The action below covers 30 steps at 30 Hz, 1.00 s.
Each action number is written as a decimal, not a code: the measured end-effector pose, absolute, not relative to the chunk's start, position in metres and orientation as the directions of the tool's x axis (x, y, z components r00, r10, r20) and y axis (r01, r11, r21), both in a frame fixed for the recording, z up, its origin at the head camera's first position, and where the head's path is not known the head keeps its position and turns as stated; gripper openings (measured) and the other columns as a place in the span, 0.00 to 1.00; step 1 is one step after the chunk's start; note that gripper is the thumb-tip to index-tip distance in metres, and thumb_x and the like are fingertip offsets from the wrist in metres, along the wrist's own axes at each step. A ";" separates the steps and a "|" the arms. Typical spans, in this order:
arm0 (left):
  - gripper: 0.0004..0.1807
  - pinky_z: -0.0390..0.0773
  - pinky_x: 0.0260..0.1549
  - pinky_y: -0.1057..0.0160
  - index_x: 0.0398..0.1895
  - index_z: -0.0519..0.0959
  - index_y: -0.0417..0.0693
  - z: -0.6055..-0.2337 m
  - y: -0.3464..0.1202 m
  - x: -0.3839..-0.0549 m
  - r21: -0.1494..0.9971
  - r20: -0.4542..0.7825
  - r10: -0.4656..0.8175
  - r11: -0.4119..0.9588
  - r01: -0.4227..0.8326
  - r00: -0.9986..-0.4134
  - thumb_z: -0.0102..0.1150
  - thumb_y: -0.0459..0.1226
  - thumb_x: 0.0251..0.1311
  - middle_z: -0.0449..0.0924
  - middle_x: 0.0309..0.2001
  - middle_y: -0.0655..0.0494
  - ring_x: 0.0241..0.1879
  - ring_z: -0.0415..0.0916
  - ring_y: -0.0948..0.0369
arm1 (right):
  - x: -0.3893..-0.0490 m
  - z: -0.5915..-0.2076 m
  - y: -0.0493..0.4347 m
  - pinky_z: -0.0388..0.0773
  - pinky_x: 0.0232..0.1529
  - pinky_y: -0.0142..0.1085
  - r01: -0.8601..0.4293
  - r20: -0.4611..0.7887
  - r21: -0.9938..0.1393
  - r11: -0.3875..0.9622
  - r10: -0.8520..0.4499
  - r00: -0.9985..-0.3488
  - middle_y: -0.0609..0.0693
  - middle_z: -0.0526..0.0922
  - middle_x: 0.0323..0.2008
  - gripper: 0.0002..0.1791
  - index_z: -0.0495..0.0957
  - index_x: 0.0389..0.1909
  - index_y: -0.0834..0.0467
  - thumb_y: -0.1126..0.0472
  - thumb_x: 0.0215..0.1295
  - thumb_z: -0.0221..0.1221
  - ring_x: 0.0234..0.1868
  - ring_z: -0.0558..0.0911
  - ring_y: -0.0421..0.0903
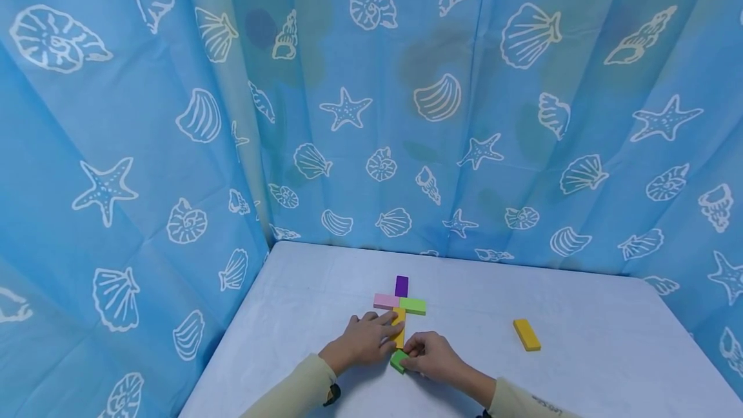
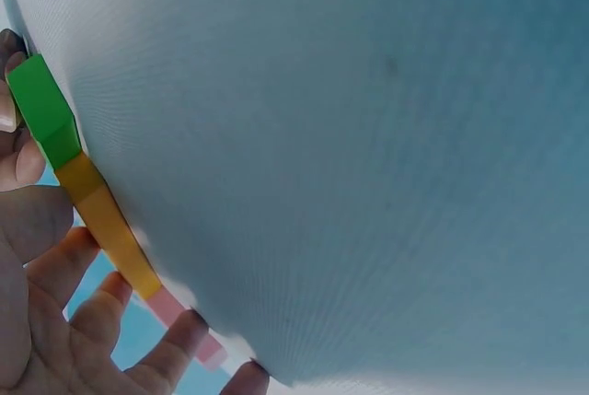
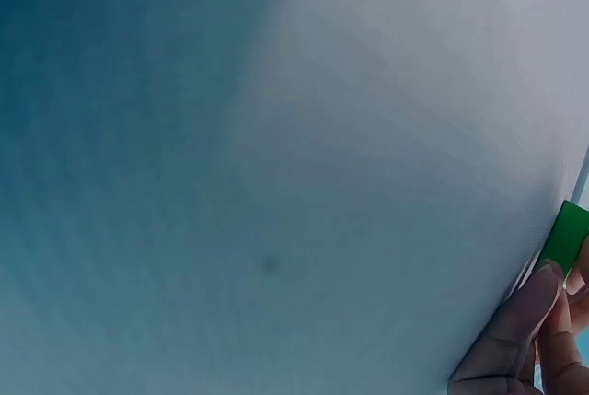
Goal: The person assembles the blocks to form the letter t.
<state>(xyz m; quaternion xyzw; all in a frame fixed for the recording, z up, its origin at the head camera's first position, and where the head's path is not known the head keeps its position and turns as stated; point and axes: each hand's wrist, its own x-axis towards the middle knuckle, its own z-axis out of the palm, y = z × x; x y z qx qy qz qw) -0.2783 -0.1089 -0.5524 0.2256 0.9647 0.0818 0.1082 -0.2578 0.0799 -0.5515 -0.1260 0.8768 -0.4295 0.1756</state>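
Flat coloured blocks lie on the white table in a cross-like layout. My left hand (image 1: pixel 367 338) rests with extended fingers on and beside a yellow block (image 1: pixel 399 335), and the left wrist view shows its fingertips (image 2: pixel 114 286) along that block's side. Thumb and fingers of my right hand (image 1: pixel 434 357) pinch a green block (image 1: pixel 398 361) at the near end of the yellow one. In the right wrist view only part of this green block (image 3: pixel 567 237) shows. Beyond the yellow block a pink block (image 1: pixel 386 301) and a light green block (image 1: pixel 413 306) lie side by side, with a purple block (image 1: pixel 402 286) behind them.
Off to the right, a second yellow block (image 1: pixel 527 335) lies apart on the white table (image 1: pixel 464 302). A blue curtain (image 1: pixel 395 134) with white shell and starfish prints hangs along the table's back and left side.
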 end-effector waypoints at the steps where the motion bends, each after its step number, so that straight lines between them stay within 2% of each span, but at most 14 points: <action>1: 0.25 0.66 0.61 0.33 0.70 0.68 0.73 -0.552 -0.109 -0.278 0.207 -0.172 0.454 0.884 0.418 -0.874 0.50 0.54 0.70 0.60 0.75 0.68 0.69 0.64 0.50 | -0.258 -0.552 0.080 0.73 0.23 0.30 -0.068 -0.201 -0.797 0.601 -0.369 -0.907 0.45 0.79 0.26 0.09 0.82 0.35 0.60 0.63 0.56 0.70 0.26 0.75 0.40; 21: 0.25 0.65 0.62 0.32 0.70 0.67 0.74 -0.553 -0.107 -0.279 0.206 -0.187 0.445 0.889 0.408 -0.876 0.49 0.54 0.71 0.59 0.75 0.68 0.69 0.64 0.50 | -0.261 -0.554 0.081 0.77 0.25 0.32 -0.025 -0.254 -0.794 0.608 -0.369 -0.894 0.46 0.80 0.27 0.09 0.81 0.36 0.59 0.61 0.58 0.69 0.25 0.76 0.40; 30: 0.25 0.64 0.62 0.32 0.71 0.65 0.76 -0.557 -0.109 -0.280 0.199 -0.186 0.442 0.892 0.407 -0.878 0.47 0.55 0.71 0.57 0.76 0.69 0.70 0.62 0.50 | -0.266 -0.548 0.089 0.76 0.25 0.34 0.000 -0.281 -0.778 0.628 -0.349 -0.894 0.47 0.80 0.28 0.13 0.80 0.40 0.59 0.55 0.60 0.68 0.26 0.78 0.41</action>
